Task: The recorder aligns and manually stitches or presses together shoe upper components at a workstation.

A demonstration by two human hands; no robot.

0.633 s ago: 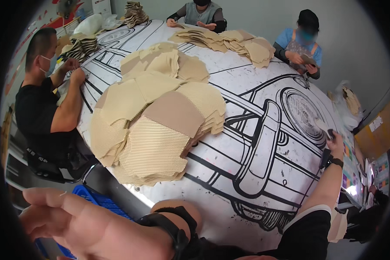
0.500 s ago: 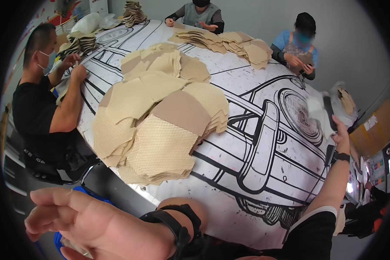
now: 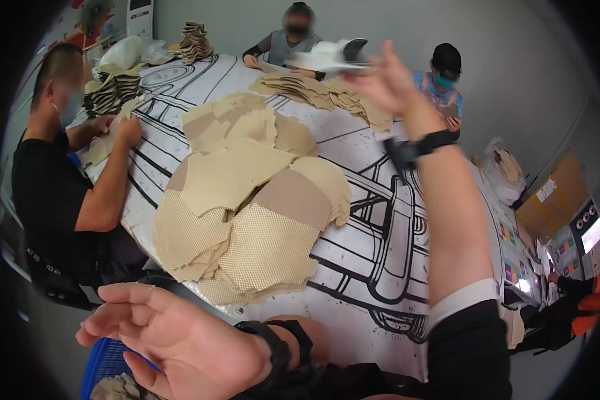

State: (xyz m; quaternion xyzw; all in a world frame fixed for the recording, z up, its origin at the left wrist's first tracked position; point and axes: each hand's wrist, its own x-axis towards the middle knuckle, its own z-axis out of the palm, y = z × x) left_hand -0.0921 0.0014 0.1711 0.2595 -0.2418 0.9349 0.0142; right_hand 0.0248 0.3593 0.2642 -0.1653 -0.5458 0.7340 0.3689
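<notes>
My right hand (image 3: pixel 383 77) is raised over the far side of the table, gripping a white thing with a black end (image 3: pixel 333 57); motion blur hides its kind. My left hand (image 3: pixel 180 333) is open at the lower left, palm up with loosely curled fingers and nothing in it. Beyond it, in the middle of the table, lie overlapping stacks of cut beige fabric pieces. A textured piece with a brown band (image 3: pixel 273 233) tops the nearest stack, and a smooth beige piece (image 3: pixel 230 170) lies partly over the stacks behind.
The white table (image 3: pixel 353 313) carries black line drawings. A co-worker in black (image 3: pixel 60 173) handles fabric at left; two more people sit at the far side behind another fabric stack (image 3: pixel 313 90). A blue basket (image 3: pixel 103 367) stands below my left hand. Cardboard (image 3: pixel 553 203) is at right.
My right hand has swung from the table's right edge up and leftward, carrying the white-and-black thing. My left hand stays open and appears slightly farther right. The view has shifted a little.
</notes>
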